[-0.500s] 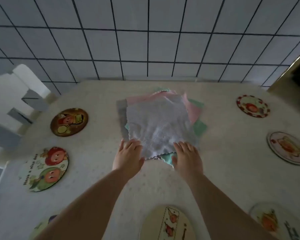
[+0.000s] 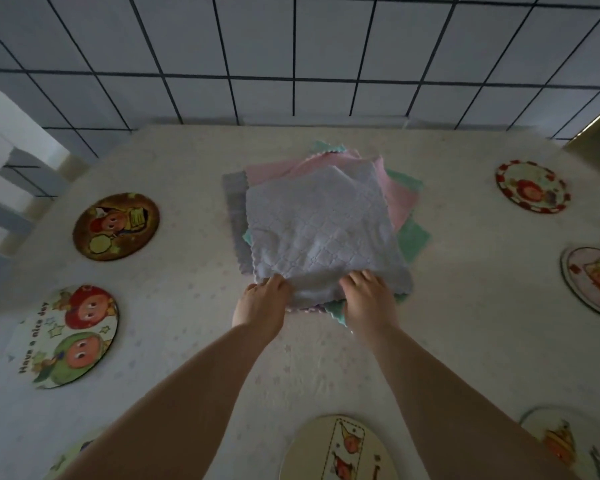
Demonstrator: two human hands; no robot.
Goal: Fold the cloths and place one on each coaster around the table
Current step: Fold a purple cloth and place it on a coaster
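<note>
A stack of square cloths lies in the middle of the table [image 2: 465,341], with a pale lilac-grey cloth [image 2: 319,223] on top and pink [image 2: 399,199] and green [image 2: 411,240] ones showing beneath. My left hand [image 2: 260,306] pinches the top cloth's near left corner. My right hand [image 2: 369,299] grips its near edge, which is lifted and curling back. Round picture coasters ring the table: a brown one [image 2: 116,226] and a red-and-green one [image 2: 68,336] at the left, a red-rimmed one [image 2: 531,186] and a pale one [image 2: 593,282] at the right, and one [image 2: 340,448] at the near edge.
A white chair [image 2: 11,161] stands off the table's left far corner. Beyond the far edge is a tiled floor with dark grout lines. More coasters peek in at the near left [image 2: 73,459] and near right [image 2: 568,441] corners.
Both hands have closed on the top cloth's near edge, which now lifts and curls off the stack; before, the fingers lay flat on it.
</note>
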